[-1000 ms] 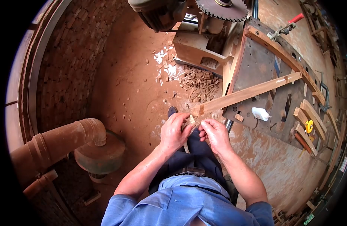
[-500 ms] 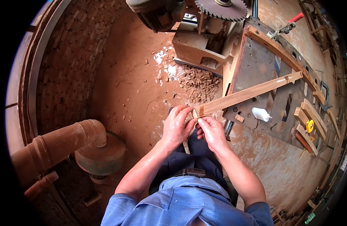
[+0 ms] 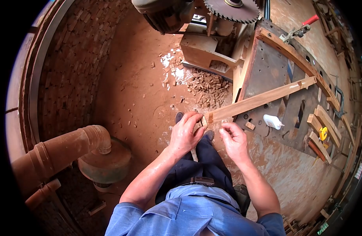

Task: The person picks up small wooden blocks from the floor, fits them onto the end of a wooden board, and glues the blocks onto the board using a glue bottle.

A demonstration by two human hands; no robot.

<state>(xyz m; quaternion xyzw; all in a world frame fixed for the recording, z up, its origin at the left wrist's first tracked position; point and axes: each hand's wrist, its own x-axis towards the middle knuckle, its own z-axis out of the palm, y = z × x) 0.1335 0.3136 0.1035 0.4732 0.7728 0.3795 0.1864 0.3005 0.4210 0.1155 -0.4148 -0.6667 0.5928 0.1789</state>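
Note:
A long wooden board (image 3: 263, 96) slants from the metal machine table (image 3: 267, 63) toward me, its near end sticking out past the table's edge. My left hand (image 3: 185, 133) is closed around that near end, thumb and fingers at the pale end face. To the right of the board's end, and apart from it, is my right hand (image 3: 234, 142). Its thumb and forefinger are pinched together; anything between them is too small to make out. A white plastic bottle (image 3: 273, 121) lies on the table, with a small wood block (image 3: 250, 125) near it.
A toothed circular saw blade (image 3: 232, 8) and a motor (image 3: 163, 13) are ahead. A curved wooden rail (image 3: 295, 55) and a red-handled toggle clamp (image 3: 302, 28) sit on the table. Wood offcuts (image 3: 207, 88) heap on the floor. A yellow tape measure (image 3: 323, 133) lies by wood strips at right.
My right hand has come away from the board's near end and moved right, fingers pinched. My left hand stays at the end, and the board has shifted very slightly.

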